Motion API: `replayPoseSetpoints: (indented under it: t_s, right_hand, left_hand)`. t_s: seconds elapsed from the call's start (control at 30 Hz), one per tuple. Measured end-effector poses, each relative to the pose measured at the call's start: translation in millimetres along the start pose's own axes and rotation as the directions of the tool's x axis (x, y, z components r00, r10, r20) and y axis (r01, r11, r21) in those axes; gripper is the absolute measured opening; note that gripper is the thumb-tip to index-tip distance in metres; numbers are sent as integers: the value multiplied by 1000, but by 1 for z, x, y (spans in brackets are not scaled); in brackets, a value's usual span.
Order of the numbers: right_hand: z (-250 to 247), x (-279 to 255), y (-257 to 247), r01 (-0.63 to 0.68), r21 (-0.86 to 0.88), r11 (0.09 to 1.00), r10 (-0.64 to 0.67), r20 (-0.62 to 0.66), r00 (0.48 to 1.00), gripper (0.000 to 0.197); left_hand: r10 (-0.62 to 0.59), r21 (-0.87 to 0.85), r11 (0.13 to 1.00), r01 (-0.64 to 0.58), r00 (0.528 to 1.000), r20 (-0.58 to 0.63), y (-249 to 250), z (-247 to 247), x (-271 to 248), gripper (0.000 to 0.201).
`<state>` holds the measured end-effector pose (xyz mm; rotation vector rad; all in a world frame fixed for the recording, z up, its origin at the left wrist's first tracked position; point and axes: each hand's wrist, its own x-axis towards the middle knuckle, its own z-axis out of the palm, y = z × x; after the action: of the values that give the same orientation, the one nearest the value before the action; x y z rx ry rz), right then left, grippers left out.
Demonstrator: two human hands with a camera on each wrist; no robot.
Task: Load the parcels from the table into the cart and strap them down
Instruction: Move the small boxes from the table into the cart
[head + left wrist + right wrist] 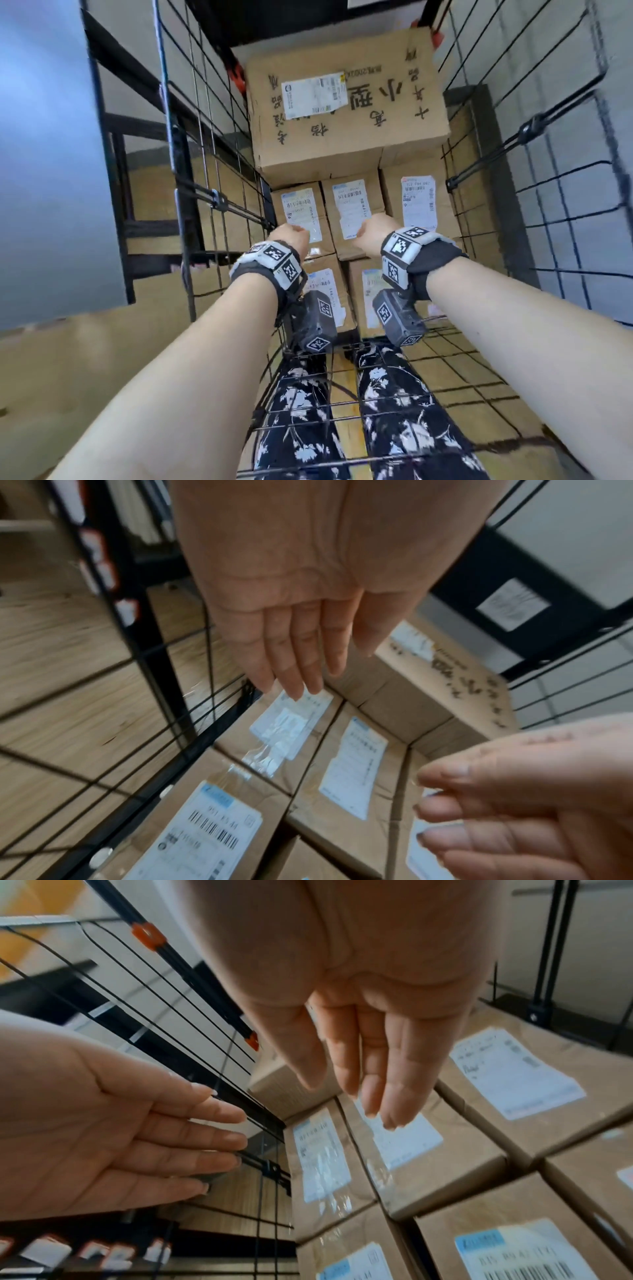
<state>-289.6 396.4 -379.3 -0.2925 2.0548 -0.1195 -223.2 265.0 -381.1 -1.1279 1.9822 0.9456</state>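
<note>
Both forearms reach forward into the wire cart (pixel 178 144), each wrist wearing a marker-covered band. Fingers (pixel 294 653) of the left hand (pixel 289 236) are straight and together, holding nothing, tips just above a labelled parcel (pixel 301 219). Likewise the right hand (pixel 371 233) is extended and relaxed over the neighbouring parcel (pixel 352 212). Behind them, a large box (pixel 346 102) sits atop the packed cartons.

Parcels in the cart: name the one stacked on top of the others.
The large parcel at the far end of the cart, with big handwritten characters on its top. It rests on the smaller labelled parcels.
</note>
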Motion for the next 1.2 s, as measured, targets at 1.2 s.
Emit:
replayPoseSetpoints:
  t_s: [1.2]
  right_hand:
    - [46, -402, -443, 506, -315, 803, -595, -376, 710, 34]
  left_hand:
    - [293, 155, 954, -257, 685, -667, -328, -390, -357, 33]
